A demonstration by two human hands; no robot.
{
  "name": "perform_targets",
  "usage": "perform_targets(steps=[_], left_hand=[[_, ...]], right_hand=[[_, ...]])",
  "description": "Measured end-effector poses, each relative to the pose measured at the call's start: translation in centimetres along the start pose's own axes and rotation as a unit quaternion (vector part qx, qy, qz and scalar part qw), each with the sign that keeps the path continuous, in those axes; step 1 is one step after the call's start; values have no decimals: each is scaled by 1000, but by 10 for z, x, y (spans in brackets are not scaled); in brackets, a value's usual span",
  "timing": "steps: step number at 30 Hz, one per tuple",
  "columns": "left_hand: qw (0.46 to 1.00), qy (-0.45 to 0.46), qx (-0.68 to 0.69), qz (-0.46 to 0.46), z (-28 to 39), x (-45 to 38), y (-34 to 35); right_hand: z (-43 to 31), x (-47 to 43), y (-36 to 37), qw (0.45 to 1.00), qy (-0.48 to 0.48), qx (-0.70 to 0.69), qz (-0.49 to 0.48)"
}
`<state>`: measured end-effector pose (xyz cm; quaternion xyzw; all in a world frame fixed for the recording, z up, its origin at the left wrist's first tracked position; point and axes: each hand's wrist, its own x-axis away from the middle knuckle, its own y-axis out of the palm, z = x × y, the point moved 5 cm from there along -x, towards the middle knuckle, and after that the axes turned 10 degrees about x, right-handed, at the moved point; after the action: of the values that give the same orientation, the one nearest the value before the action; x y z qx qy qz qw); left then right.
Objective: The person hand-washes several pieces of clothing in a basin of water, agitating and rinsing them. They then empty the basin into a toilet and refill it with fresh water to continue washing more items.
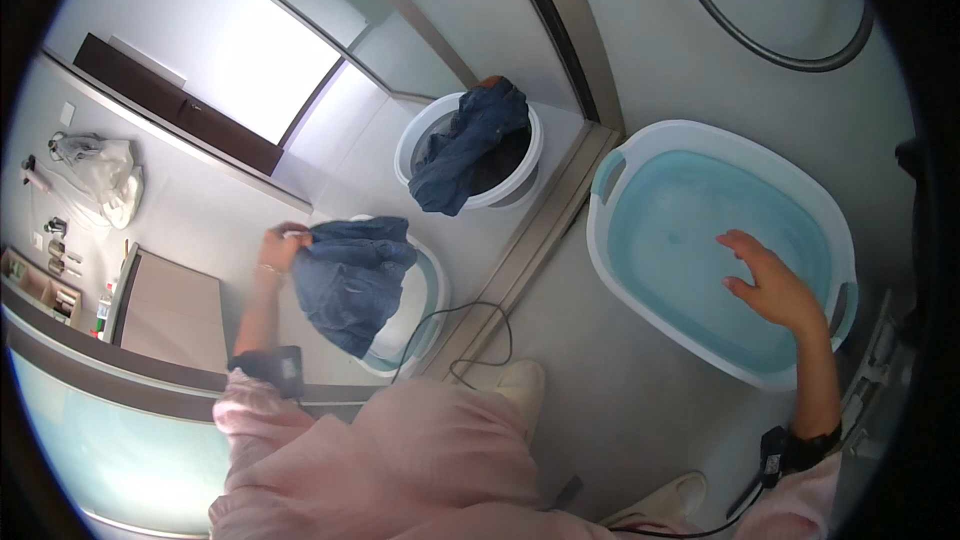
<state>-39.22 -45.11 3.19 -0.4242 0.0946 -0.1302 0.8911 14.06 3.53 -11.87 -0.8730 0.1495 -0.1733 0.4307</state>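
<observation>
My left hand (pixel 286 246) grips the upper edge of a blue denim garment (pixel 352 277), which hangs over a smaller white and teal basin (pixel 433 292). Above the water in a large white and teal tub (pixel 675 133), my right hand (pixel 765 281) is held with its fingers apart and nothing in it. Cloudy water (pixel 667 240) fills the lower part of this tub. Another blue denim garment (pixel 472 142) lies draped across a round white bucket (pixel 409 142), with darker cloth beneath it.
A raised door sill (pixel 525 247) runs between the large tub and the other two containers. A black cable (pixel 510 337) loops over it near my slippered foot (pixel 521 390). A grey shower hose (pixel 780 56) hangs beyond the tub, and a glass panel (pixel 420 30) stands behind the bucket.
</observation>
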Motion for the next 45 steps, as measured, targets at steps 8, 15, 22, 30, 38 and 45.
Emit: perform_targets(steps=[8, 15, 22, 30, 38, 45], left_hand=[[961, 226, 67, -145, 270, 97, 8], [897, 277, 160, -306, 372, 138, 151], [824, 160, 301, -452, 370, 127, 324], [848, 236, 125, -459, 320, 135, 491], [661, 508, -310, -456, 299, 211, 562], [644, 509, -303, -483, 263, 200, 617]], right_hand=[[-86, -3, 14, 941, -154, -300, -40], [-149, -23, 14, 857, -186, -431, 212], [6, 14, -57, 921, -63, -308, 231], [107, 38, -61, 951, 180, 26, 249], [126, -15, 79, 959, 179, 186, -114], [135, -49, 120, 916, 206, 254, -232]])
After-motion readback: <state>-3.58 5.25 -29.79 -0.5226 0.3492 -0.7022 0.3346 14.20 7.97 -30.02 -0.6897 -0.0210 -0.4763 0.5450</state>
